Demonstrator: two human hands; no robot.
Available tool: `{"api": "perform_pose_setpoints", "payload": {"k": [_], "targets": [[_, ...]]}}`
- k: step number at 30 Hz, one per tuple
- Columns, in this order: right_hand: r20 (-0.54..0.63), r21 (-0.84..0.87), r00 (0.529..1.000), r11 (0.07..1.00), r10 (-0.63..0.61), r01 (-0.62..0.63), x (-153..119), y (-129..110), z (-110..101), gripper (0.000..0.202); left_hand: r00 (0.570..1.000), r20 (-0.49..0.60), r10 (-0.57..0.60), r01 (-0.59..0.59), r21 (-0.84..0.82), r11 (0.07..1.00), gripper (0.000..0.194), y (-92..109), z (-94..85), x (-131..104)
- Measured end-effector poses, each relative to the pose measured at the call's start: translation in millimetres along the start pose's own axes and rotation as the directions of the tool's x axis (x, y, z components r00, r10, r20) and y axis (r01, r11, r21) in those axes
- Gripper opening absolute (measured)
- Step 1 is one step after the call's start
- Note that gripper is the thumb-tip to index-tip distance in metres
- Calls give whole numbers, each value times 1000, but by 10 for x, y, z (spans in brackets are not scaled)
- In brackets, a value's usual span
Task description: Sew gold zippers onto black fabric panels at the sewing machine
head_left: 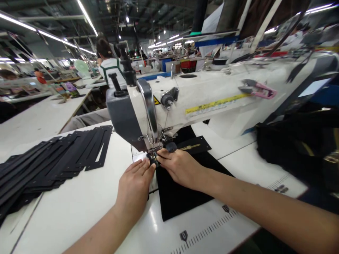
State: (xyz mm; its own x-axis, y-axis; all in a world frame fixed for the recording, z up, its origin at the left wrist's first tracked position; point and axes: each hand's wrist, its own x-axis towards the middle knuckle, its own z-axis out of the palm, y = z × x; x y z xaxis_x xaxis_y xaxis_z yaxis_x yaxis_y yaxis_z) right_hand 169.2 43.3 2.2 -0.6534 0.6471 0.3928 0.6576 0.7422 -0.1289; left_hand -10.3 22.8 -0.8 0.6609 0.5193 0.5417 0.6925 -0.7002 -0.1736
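A white and grey sewing machine [212, 91] stands over the white table. Under its needle area lies a black fabric piece [182, 194], with a black strip [198, 145] bearing a gold zipper across it. My left hand [136, 181] rests just left of the presser foot, fingers pressed together at the work's edge. From the right, my right hand [181, 167] reaches in with bent fingers beside the foot, above the black fabric. What the fingertips of both hands hold is too small to make out.
Black slotted strips [66, 158] lie fanned out at the left. Pink-handled snips [259, 89] sit on the machine arm. Dark fabric [296, 144] is heaped at the right. A person [108, 63] is seen beyond the machine. A ruler scale [206, 229] runs along the front edge.
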Motion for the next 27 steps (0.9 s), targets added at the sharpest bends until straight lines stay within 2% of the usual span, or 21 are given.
{"api": "perform_pose_setpoints", "payload": {"k": [9,21,27], "targets": [[-19,22,1000,1000,-8,9,17,40,31,25,998,36,56,-57,26,998,30,-15,19,30],[-31,37,1000,999,1,0,48,71,46,19,997,70,26,-27,17,999,29,-62,28,56],[-51,53,999,999,6,-3,56,91,80,19,1000,24,6,-6,-3,1000,28,-86,85,47]]}}
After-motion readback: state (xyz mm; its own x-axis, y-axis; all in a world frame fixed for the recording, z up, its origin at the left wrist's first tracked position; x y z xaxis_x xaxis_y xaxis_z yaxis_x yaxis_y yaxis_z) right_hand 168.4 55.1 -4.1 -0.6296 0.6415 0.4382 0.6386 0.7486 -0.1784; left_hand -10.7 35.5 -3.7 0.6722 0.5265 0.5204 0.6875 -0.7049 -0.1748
